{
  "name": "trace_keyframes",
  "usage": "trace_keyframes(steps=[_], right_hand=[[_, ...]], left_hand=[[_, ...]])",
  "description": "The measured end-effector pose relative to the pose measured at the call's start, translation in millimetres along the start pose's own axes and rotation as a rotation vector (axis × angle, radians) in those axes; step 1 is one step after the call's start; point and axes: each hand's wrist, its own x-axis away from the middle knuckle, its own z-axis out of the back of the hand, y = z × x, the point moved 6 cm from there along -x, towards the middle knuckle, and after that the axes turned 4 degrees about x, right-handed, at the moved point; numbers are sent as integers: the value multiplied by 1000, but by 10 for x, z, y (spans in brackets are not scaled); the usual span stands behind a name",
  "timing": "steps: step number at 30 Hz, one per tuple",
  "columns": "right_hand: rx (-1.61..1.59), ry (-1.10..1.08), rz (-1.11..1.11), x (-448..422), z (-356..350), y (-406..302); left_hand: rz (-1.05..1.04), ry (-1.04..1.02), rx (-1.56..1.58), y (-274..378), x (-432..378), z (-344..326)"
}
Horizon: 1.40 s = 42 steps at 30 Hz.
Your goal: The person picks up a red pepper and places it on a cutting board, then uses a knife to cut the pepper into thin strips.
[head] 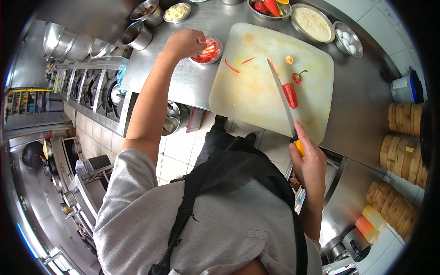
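My left hand (pixel 185 43) is over the left edge of a small bowl of red pepper strips (pixel 210 53); its curled fingers hide whether they hold anything. In my right hand (pixel 308 161) is the yellow handle of a kitchen knife (pixel 282 94), its blade pointing away across a white cutting board (pixel 247 99). Just right of the blade lies a piece of red pepper (pixel 290 95). Beyond that piece are a pepper top with a green stem (pixel 297 77) and a pale seed core (pixel 289 60). A thin red strip (pixel 232 66) and a shorter one (pixel 248 60) rest on the board's left half.
Along the steel counter's far side stand a bowl of whole peppers (pixel 270 8), a bowl of pale crumbs (pixel 312 24), a bowl of eggs (pixel 347 39) and a dish of chopped pale food (pixel 177 13). Metal pots (pixel 137 36) stand at left, near a gas range (pixel 99 89). Bamboo steamers (pixel 400 154) line the right.
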Motion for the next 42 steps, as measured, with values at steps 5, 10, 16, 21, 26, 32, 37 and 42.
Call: trace_keyframes(steps=[5, 10, 16, 21, 26, 32, 37, 42], right_hand=[[-9, 0, 4, -17, -17, -28], [-3, 5, 14, -24, -18, -36], [3, 16, -19, 21, 0, 19], [-17, 10, -19, 3, -1, 27], [-1, 6, -41, -12, 4, 43], [14, 3, -13, -53, -23, 16], [59, 48, -64, -77, -67, 17], [174, 178, -28, -68, -149, 17]], left_hand=[[-132, 146, 24, 201, 24, -58], [-43, 249, -47, 346, -68, -230], [36, 35, -18, 157, -159, -385], [26, 112, 77, 11, -178, -495], [-81, 38, -55, 150, -90, -142], [-67, -25, -124, 260, 71, -43], [-45, 128, 672, 787, 401, -278], [133, -48, 1493, 1505, 842, -797]])
